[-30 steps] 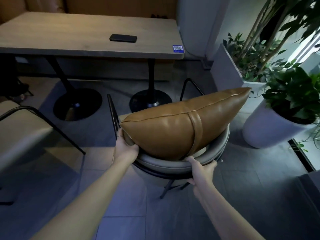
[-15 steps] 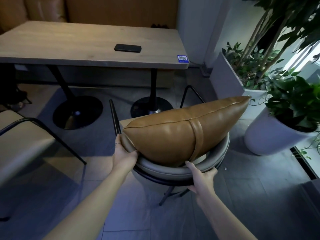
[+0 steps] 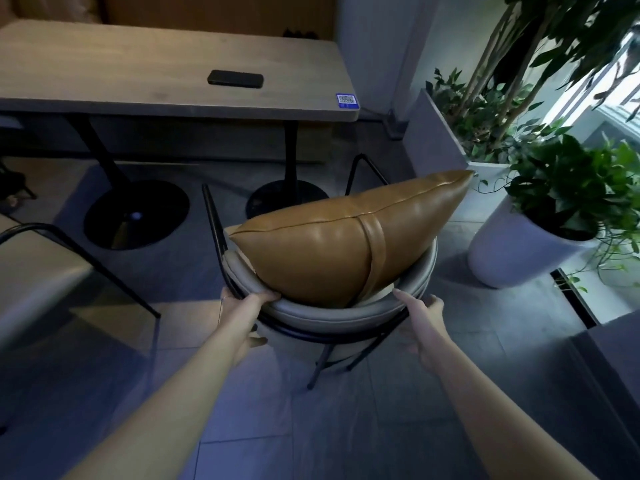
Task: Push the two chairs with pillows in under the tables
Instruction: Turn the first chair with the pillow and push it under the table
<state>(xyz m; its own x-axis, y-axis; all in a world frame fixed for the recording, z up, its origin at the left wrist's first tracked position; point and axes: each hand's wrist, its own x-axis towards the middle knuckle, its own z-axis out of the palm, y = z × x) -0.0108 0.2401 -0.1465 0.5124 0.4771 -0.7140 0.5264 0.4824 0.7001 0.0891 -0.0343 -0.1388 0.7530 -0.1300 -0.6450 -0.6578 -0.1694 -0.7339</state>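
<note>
From my head view, my left hand [image 3: 242, 317] grips the padded back rim of the chair [image 3: 332, 315] at its left; my right hand [image 3: 420, 322] clasps the same rim at its right; the brown pillow [image 3: 332, 251] stands on the seat against the backrest; the chair sits near the table [image 3: 166, 69], not under it.

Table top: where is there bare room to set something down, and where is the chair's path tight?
The table is bare left of the phone and between phone and QR sticker. Underneath, two round bases crowd the floor; the widest gap lies between them. Right of the chair, white planters stand close.
</note>
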